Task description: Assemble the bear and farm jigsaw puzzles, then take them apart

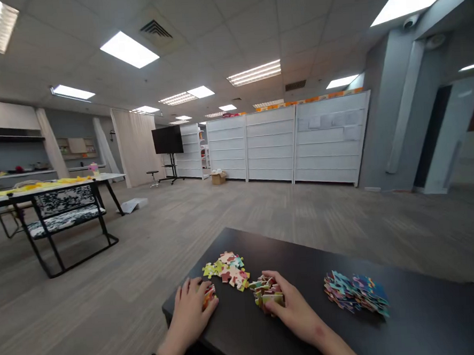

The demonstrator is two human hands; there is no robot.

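Observation:
My left hand [192, 311] rests at the table's left edge, its fingers and thumb curled round a small bunch of jigsaw puzzle pieces [209, 294]. The hand covers part of that bunch. To its right, my right hand [291, 305] grips a thicker clump of jigsaw pieces [264, 292], thumb on the near side and fingers on the far side. Beyond and between both hands lies a loose spread of pink, yellow-green and pale blue pieces [229, 270]. A separate heap of blue, teal and purple pieces [357, 293] sits farther right, apart from either hand.
The black table [290, 254] carries all the pieces. On the left stand a patterned chair [68, 204] and a white table [108, 176] with yellow items. White shelving panels [271, 143], a screen on a stand [168, 140] and a cardboard box [218, 177] are farther back.

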